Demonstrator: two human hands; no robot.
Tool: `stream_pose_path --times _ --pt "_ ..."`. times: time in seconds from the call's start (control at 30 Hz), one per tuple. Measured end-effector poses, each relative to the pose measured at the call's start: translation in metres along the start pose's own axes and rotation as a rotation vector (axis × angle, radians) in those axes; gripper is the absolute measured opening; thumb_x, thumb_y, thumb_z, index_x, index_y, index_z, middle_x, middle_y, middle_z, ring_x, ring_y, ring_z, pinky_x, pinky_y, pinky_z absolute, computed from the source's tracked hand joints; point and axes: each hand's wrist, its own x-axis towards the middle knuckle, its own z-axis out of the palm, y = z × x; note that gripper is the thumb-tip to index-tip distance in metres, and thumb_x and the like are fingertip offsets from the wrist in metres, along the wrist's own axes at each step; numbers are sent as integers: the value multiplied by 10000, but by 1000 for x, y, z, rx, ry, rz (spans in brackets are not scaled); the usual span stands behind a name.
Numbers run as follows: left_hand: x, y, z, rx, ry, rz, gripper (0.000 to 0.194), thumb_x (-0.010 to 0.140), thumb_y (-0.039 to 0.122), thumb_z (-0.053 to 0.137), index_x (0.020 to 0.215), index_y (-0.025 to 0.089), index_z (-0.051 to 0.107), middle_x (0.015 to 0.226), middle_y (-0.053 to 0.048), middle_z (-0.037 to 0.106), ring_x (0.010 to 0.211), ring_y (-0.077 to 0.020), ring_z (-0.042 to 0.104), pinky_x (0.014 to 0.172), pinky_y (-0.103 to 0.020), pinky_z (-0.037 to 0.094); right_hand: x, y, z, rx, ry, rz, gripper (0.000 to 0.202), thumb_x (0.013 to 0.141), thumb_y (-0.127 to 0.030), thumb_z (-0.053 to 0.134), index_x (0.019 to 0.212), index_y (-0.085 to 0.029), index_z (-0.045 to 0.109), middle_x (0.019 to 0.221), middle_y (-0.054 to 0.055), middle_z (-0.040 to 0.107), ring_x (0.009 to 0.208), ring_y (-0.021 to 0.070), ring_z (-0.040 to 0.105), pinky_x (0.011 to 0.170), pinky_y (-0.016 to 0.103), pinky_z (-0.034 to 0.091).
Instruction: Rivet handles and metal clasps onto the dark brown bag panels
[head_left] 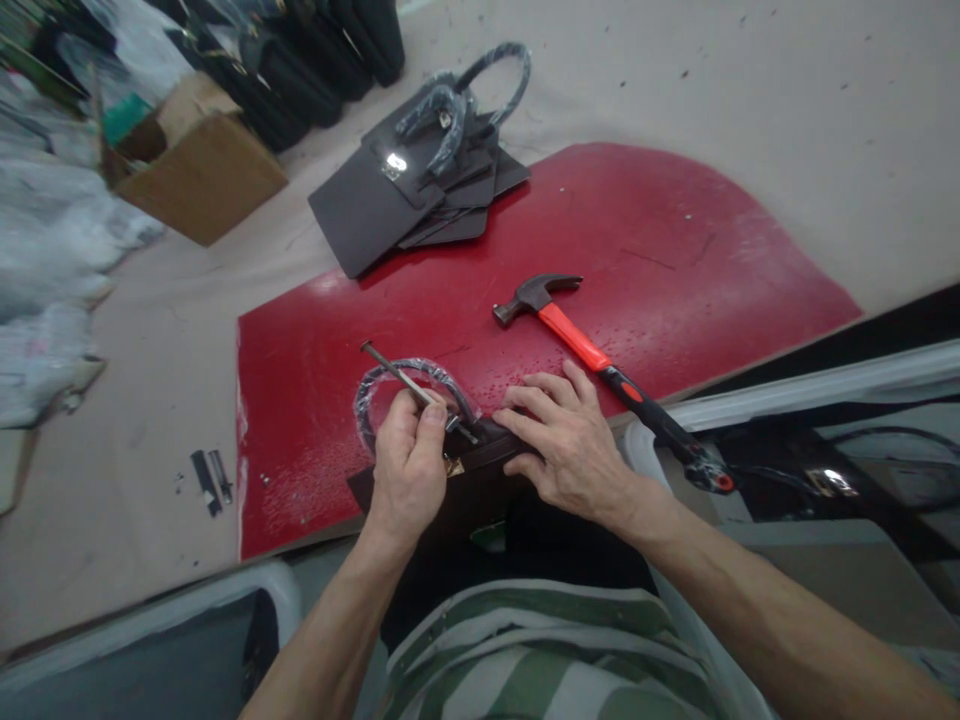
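My left hand (411, 455) is closed around a thin metal punch (397, 370), a rod with a flat head that points up and left. Its lower end reaches down to the top of a dark brown handbag (480, 462) at the front edge of the red board. The bag has a small gold clasp and a plastic-wrapped handle (427, 365) lying over the board. On the bag's top edge, to the right of the punch, rests my right hand (562, 435), fingers stretched and apart. A claw hammer (574, 340) with an orange and black grip lies just beyond it.
Dark bag panels with wrapped handles (390, 205) are stacked on the red board's (637, 220) far edge. A cardboard box (202, 175) and several black bags (300, 75) stand back left. Small dark tools (206, 482) lie left of the board. Bins flank me below the table edge.
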Motion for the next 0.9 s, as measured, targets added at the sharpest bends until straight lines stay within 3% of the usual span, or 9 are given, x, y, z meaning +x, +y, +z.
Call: stream_pose_path --times 0.13,0.3,0.5,0.63,0.77,0.9 --pt "-7 -2 3 -73 44 48 239 992 378 532 1012 171 650 921 -44 655 827 -165 621 762 -271 514 -1 1 0 6 4 6 376 823 -313 741 1184 -239 665 1256 46 642 1243 301 476 1207 569 128" --pt "-28 0 9 -60 169 282 139 993 265 554 1061 172 630 1128 -89 684 1062 -211 660 956 -370 532 1 0 -2 -7 -21 20 434 797 -331 773 1204 -238 655 1254 66 618 1218 301 475 1187 583 157" --pt "-40 -4 14 47 129 565 161 985 206 566 1136 179 616 1212 -110 688 1169 -257 662 1014 -493 547 2 -1 -6 -30 -40 21 519 783 -307 792 1269 -240 622 1286 82 594 1214 311 463 1150 596 208" --pt "-42 -5 18 1 166 549 183 995 226 562 1170 184 593 1203 -117 700 1163 -271 679 983 -506 578 2 -1 -7 -46 -56 2 593 781 -291 796 1330 -230 582 1290 89 596 1211 314 458 1159 609 187" --pt "-43 -2 23 -137 193 493 201 990 212 576 1187 177 553 1198 -128 710 1125 -272 703 974 -514 587 3 -2 -8 -36 -67 16 570 774 -323 811 1299 -232 609 1329 88 579 1225 316 455 1155 613 194" --pt "-42 -4 25 -137 175 425 167 994 226 569 1152 176 546 1213 -135 705 1150 -272 692 983 -502 584 4 -3 -9 -36 -70 34 538 788 -333 801 1286 -237 621 1350 94 567 1238 314 454 1158 617 190"
